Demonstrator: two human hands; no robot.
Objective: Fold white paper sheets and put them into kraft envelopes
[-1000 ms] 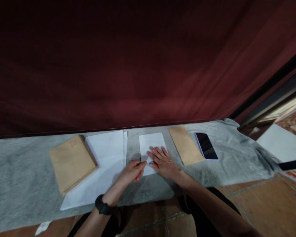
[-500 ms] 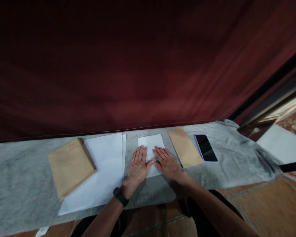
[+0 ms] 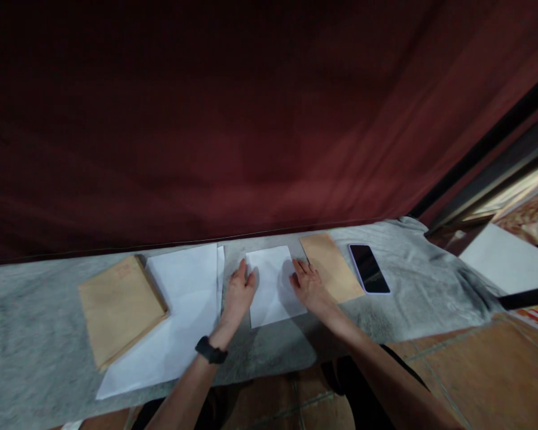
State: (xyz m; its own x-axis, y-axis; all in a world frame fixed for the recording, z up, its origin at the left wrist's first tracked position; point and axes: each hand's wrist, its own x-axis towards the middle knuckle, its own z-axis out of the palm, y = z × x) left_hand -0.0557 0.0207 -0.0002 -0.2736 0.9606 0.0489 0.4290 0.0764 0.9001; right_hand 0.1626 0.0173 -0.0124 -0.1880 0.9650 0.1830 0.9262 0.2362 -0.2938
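A folded white sheet of paper (image 3: 272, 286) lies on the grey cloth between my two hands. My left hand (image 3: 241, 291) is at the sheet's left edge, thumb and fingers apart, holding nothing. At the right edge, my right hand (image 3: 310, 285) has its fingers spread, partly over the sheet and beside a brown envelope (image 3: 334, 263). Whether the fingertips touch the paper I cannot tell. Left of my left hand, larger white sheets (image 3: 190, 292) lie partly under a stack of brown envelopes (image 3: 121, 310).
A phone (image 3: 370, 269) with a pale purple case lies right of the single envelope. Grey cloth (image 3: 27, 322) covers the long narrow surface. Behind it hangs a dark red curtain (image 3: 251, 149). A white board-like thing (image 3: 506, 257) stands at the far right, above the tiled floor (image 3: 497, 364).
My hands have come off the middle of the folded sheet and moved apart to its left and right edges. The view has shifted slightly.
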